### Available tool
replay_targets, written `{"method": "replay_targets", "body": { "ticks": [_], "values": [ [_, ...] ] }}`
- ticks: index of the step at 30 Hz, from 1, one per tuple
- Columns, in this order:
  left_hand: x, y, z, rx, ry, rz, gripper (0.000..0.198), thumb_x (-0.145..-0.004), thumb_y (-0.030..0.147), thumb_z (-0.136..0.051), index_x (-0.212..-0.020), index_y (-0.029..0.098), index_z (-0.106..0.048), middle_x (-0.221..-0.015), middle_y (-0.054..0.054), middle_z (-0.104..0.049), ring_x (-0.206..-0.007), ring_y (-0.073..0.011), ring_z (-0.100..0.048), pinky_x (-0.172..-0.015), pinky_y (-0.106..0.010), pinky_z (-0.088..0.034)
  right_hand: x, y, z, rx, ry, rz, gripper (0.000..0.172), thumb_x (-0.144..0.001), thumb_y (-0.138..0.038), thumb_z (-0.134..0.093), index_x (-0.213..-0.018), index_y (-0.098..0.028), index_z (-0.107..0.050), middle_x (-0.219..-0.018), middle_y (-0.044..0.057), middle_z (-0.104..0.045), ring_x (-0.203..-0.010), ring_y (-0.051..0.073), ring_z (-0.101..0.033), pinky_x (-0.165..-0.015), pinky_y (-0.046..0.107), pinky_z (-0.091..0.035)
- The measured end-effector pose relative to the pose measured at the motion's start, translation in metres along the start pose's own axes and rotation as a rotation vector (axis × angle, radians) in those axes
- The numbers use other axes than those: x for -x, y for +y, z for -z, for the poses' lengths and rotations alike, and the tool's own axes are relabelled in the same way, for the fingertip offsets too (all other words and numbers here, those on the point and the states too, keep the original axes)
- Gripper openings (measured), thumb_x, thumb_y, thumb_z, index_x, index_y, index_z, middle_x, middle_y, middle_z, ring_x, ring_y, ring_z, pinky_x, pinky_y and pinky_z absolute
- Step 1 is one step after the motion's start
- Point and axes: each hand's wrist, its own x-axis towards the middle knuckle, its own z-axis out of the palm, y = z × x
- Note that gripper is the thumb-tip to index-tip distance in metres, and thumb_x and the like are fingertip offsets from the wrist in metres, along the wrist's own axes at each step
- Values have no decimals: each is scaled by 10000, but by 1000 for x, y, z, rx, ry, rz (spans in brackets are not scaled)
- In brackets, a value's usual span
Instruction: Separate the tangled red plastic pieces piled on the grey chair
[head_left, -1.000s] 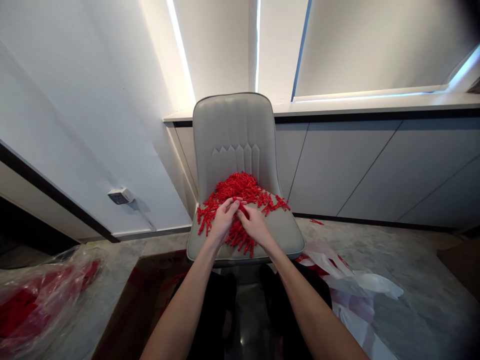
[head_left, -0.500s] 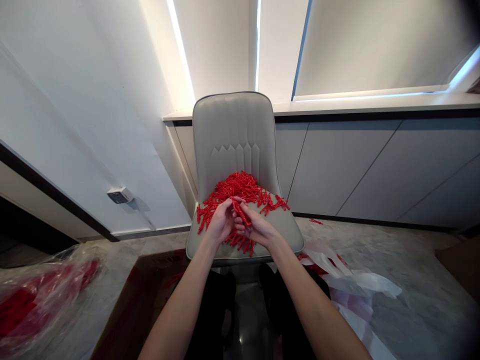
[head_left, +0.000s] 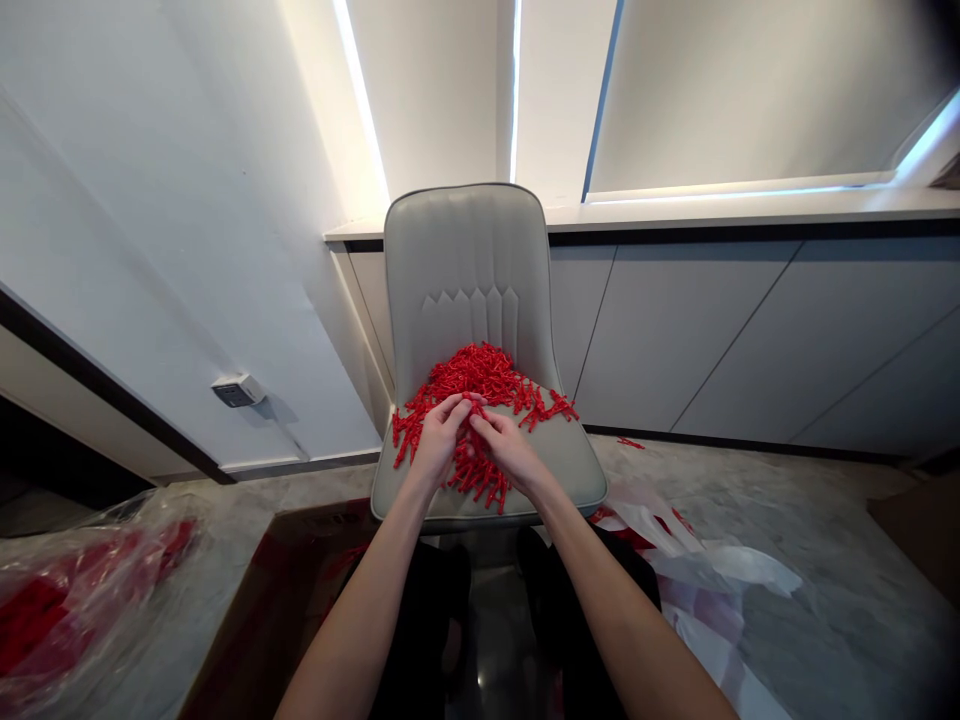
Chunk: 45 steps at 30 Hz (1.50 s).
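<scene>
A heap of small, shiny red twisted pieces (head_left: 480, 368) lies on the seat of a grey padded chair (head_left: 566, 460). Over the front of the heap my left hand (head_left: 442, 435) and my right hand (head_left: 506, 450) meet, fingertips close together. Between them is one red twisted piece (head_left: 474, 402), pinched by the fingers of both hands and partly covered by them. Its exact kind is too small to make out. More red pieces show below my hands near the seat's front edge.
An open cardboard box (head_left: 247, 610) stands on the floor at the left, beside a clear plastic bag (head_left: 97, 600) with red contents. White plastic sheeting (head_left: 712, 570) lies to the right. One stray red piece (head_left: 631, 443) is on the floor near the cabinets (head_left: 697, 330).
My hands have turned inward and their fingertips have closed around the red piece. It lay slanting across the fingers before and is now mostly covered. The heap looks the same.
</scene>
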Motion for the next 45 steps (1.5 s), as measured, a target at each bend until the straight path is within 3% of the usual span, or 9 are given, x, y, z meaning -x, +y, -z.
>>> {"method": "replay_targets", "body": {
  "ticks": [6, 10, 15, 19, 27, 31, 37, 41, 45],
  "values": [
    [1, 2, 2, -76, -71, 47, 429, -783, 431, -748, -1071, 113, -729, -874, -60, -710, -443, -39, -427, -377, -198, -396, 0, -1, 3, 131, -15, 38, 483, -791, -669, -675, -742, -192, -615, -649, -8, -590, -539, 129, -552, -563, 287, -465],
    [0, 0, 0, -94, -98, 36, 498, -793, 463, -744, -1167, 138, -699, -796, -33, -672, -482, -45, -408, -426, -177, -364, 0, -4, 5, 221, 58, 113, 511, -792, -706, -645, -772, -196, -652, -651, 10, -602, -540, 150, -536, -582, 313, -476],
    [-3, -11, 2, -161, -225, 46, 390, -746, 451, -795, -926, 113, -722, -705, -24, -615, -612, -97, -503, -589, -211, -402, 0, -4, 1, 394, 139, 289, 377, -875, -546, -618, -737, -199, -674, -737, 46, -638, -732, 202, -567, -673, 313, -461],
    [-3, -17, 4, -163, -164, 19, 376, -716, 462, -808, -715, 137, -620, -672, 10, -538, -662, -113, -486, -630, -226, -389, 2, -2, -2, 447, 197, 341, 249, -877, -375, -597, -698, -209, -643, -725, 34, -629, -734, 201, -544, -693, 311, -435],
    [1, -12, -1, -181, -167, -16, 371, -721, 446, -802, -693, 144, -589, -673, 20, -523, -668, -107, -456, -664, -226, -405, 5, 0, -4, 470, 259, 372, 201, -863, -319, -593, -695, -221, -643, -702, 27, -632, -702, 204, -536, -704, 330, -436],
    [0, -13, -2, -198, -128, -10, 429, -691, 490, -829, -686, 135, -587, -660, 26, -511, -630, -88, -445, -599, -208, -377, 3, -1, -4, 378, 204, 305, 276, -859, -436, -629, -700, -211, -648, -716, 34, -643, -727, 202, -557, -705, 324, -454],
    [-1, -7, -7, 19, -133, 95, 591, -768, 731, -646, -795, 141, -644, -555, 42, -456, -486, -74, -411, -458, -203, -335, 1, -14, 0, -66, 55, -46, 499, -769, -685, -677, -712, -195, -604, -591, 0, -569, -570, 139, -526, -543, 260, -430],
    [1, 1, -10, 85, -93, 68, 567, -781, 681, -664, -942, 138, -680, -650, -23, -626, -566, -125, -586, -503, -218, -444, 6, -24, 0, -192, -103, -162, 473, -792, -629, -702, -703, -183, -573, -529, -39, -509, -448, 80, -407, -456, 222, -339],
    [1, 1, -8, 87, -66, 75, 428, -793, 540, -717, -927, 137, -670, -590, 7, -612, -520, -114, -599, -483, -202, -446, 8, -24, -1, -220, -186, -228, 450, -847, -587, -668, -697, -177, -557, -510, -51, -475, -403, 61, -335, -428, 220, -277]
  ]
}}
